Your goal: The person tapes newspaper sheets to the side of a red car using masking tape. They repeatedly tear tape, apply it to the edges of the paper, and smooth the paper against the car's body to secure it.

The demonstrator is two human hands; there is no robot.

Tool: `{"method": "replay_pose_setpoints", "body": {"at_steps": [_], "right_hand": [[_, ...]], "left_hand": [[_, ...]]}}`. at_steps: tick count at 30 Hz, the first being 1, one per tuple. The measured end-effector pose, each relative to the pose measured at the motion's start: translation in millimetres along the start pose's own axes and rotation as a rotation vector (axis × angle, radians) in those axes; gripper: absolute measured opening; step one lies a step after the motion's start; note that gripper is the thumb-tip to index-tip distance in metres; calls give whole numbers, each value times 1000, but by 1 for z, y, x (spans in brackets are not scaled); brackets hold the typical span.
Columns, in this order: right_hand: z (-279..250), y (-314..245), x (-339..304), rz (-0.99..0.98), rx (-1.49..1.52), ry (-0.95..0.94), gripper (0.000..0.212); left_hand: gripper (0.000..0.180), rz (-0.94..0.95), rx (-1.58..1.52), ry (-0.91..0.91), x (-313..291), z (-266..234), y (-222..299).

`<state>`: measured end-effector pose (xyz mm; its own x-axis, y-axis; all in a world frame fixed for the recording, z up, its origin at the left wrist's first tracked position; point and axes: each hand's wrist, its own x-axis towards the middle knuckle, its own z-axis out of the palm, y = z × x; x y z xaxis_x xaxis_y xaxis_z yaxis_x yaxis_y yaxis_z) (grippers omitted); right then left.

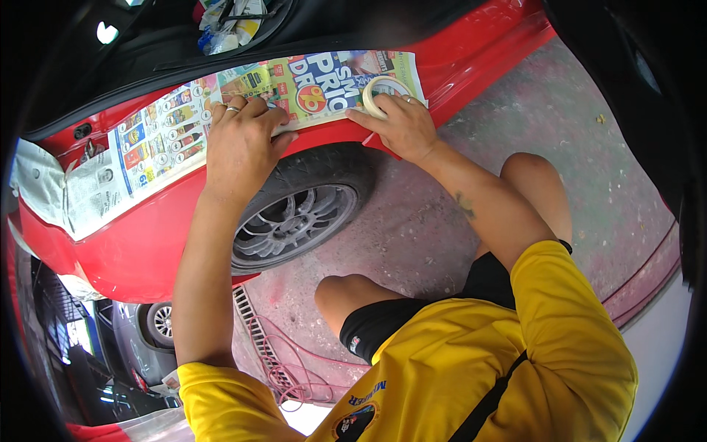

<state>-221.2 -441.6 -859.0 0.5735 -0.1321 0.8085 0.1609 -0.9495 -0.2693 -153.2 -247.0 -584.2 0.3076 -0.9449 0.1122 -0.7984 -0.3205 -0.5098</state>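
A colourful sheet of newspaper lies along the red car's body edge above the rear wheel. My left hand rests on it with bent fingers, thumb and forefinger closing at the paper's lower edge. The fingertips are partly hidden behind the hand. In my right hand is a roll of masking tape, gripped at the paper's right part, with the thumb by the lower edge. A pale strip of tape runs along that edge between my hands.
Below the paper is the red fender, with a black tyre and grey alloy wheel. More newspaper covers the left end. A floor drain grate and a coiled red hose lie nearby. Another car stands behind.
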Motion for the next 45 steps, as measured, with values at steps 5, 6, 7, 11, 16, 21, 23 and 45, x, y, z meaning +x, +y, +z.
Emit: {"method": "replay_pose_setpoints", "body": {"at_steps": [5,6,7,11,16,21,23,45], "right_hand": [[0,3,-1,3,-10,5,49],[1,4,-1,1,-8,19,49],[2,5,-2,-1,-5,33,50],[-4,2,-1,-6,-13,-3,51],[-4,2,-4,3,-7,-23,53],[-2,0,-4,12,-24,-44,52],[-2,0,-4,16,-24,-47,53],[29,41,-34,1501,1527,179,22]], "left_hand": [[20,-30,-71,-1,7,11,-2],[20,-23,-61,-7,8,10,-2],[20,-16,-51,-13,9,8,-2],[18,75,8,18,5,8,-5],[19,41,-74,35,6,19,5],[23,-49,-101,67,18,33,28],[24,-55,-61,89,26,41,38],[26,-74,0,-76,52,57,58]]}}
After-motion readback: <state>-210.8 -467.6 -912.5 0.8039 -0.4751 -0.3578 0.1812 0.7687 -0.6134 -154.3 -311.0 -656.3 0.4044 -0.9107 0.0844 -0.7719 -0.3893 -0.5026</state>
